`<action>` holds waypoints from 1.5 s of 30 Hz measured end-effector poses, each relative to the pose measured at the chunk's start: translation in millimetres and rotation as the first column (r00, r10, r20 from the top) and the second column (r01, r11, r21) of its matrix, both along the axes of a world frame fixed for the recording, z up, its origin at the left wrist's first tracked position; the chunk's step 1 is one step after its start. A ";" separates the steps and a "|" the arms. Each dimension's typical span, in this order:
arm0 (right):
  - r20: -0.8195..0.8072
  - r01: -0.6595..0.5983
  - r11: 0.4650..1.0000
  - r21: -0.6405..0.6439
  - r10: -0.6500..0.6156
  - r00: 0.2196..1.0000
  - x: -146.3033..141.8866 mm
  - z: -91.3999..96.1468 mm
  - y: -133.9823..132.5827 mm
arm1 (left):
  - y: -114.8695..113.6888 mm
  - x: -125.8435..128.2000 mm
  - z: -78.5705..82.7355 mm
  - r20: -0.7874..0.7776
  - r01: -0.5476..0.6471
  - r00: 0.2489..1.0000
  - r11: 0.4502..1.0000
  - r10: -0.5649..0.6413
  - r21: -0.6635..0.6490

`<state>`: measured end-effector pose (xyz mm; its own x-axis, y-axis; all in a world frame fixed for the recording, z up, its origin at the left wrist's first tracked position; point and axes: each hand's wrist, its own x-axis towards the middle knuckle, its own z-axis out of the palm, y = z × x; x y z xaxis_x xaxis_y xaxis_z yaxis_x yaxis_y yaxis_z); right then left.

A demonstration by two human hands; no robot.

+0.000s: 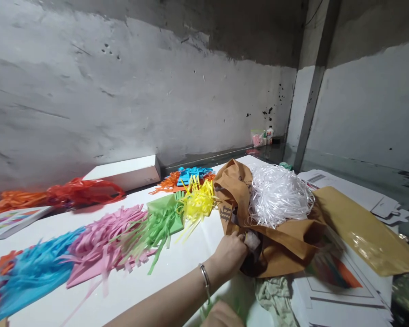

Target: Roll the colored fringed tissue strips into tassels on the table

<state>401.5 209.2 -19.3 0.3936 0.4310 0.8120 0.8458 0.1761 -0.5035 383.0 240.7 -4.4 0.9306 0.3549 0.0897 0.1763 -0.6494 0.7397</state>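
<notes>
My left hand (230,252), with a silver bracelet at the wrist, is closed at the near edge of a crumpled brown bag (279,252). Beside its fingers is a small whitish, translucent piece (252,240) that I cannot identify. A large bundle of shiny white strands (281,195) bulges from the bag's top. My right hand (221,315) is at the bottom edge, smeared by motion and cut off, with blurred green around it. Left of the bag lie tissue tassels in yellow (199,200), green (163,218), pink (109,236) and blue (41,263).
A white box (126,172) stands against the wall, near red plastic (85,193). Blue tissue (194,175) lies on orange behind the yellow tassel. Right of the bag are a tan envelope (364,231) and printed sheets (347,295). A crumpled pale green cloth (276,297) lies in front.
</notes>
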 end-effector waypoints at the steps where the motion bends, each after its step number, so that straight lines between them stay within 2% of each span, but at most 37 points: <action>1: 0.008 -0.015 1.000 -0.014 0.015 1.000 4.9 0.4 -0.1 | 0.5 1.3 -3.2 -0.016 -0.011 1.000 1.000 0.011 0.018; 4: 0.063 -0.097 0.994 -0.046 0.100 0.993 8.6 2.3 -19.4 | 4.7 -1.2 -5.5 -0.051 -0.055 0.997 0.997 0.058 0.052; 8: 0.139 -0.194 0.980 -0.046 0.198 0.970 1.7 9.4 -51.7 | 10.4 -9.3 5.7 -0.044 -0.125 0.991 0.992 0.124 -0.009; 11: 0.179 -0.227 0.974 -0.013 0.226 0.958 -10.6 11.7 -66.8 | 8.9 -20.2 18.0 -0.005 -0.167 0.986 0.974 0.168 -0.151; 14: 0.213 -0.264 0.963 0.046 0.249 0.945 -31.2 7.0 -80.8 | 0.5 -44.7 29.6 0.023 -0.176 0.979 0.905 0.201 -0.388; 17: 0.232 -0.296 0.944 0.144 0.258 0.938 -47.6 2.5 -96.1 | -13.9 -88.8 39.5 0.031 -0.203 0.961 0.776 0.275 -0.597; 19: 0.245 -0.344 0.930 0.128 0.306 0.920 -49.4 3.1 -105.6 | -27.3 -127.0 44.2 0.032 -0.231 0.933 0.663 0.359 -0.713; 23: 0.256 -0.473 0.880 -0.051 0.469 0.845 -36.9 5.0 -118.4 | -64.4 -204.5 46.2 0.006 -0.188 0.848 0.311 0.531 -0.932; 24: 0.254 -0.477 0.877 -0.064 0.477 0.842 -33.4 3.6 -119.9 | -74.7 -220.9 45.2 -0.004 -0.169 0.827 0.244 0.562 -0.955; 26: 0.273 -0.467 0.880 -0.089 0.473 0.838 -28.8 -1.1 -121.5 | -93.7 -248.3 41.9 -0.012 -0.145 0.791 0.169 0.612 -0.975; 28: 0.308 -0.459 0.880 -0.125 0.474 0.825 -27.7 -5.1 -122.1 | -108.4 -269.5 37.4 -0.011 -0.116 0.755 0.117 0.655 -0.986; 33: 0.416 -0.464 0.871 -0.161 0.486 0.768 -37.5 2.8 -122.9 | -125.9 -305.2 23.4 -0.032 -0.058 0.697 0.012 0.716 -0.998; 36: 0.451 -0.461 0.870 -0.176 0.487 0.748 -51.2 16.6 -121.9 | -130.7 -317.1 12.8 -0.063 -0.075 0.689 -0.015 0.722 -0.997; 38: 0.426 -0.480 0.848 -0.227 0.529 0.734 -65.5 26.8 -120.9 | -133.4 -320.9 5.1 -0.076 -0.090 0.699 -0.018 0.711 -0.996; 42: 0.305 -0.593 0.722 -0.357 0.690 0.656 -105.7 43.9 -121.5 | -136.8 -322.3 -8.0 -0.068 -0.070 0.724 -0.024 0.687 -0.997; 45: 0.224 -0.651 0.634 -0.416 0.766 0.603 -132.1 45.5 -124.6 | -138.0 -322.8 -14.2 -0.070 -0.052 0.731 -0.047 0.679 -0.998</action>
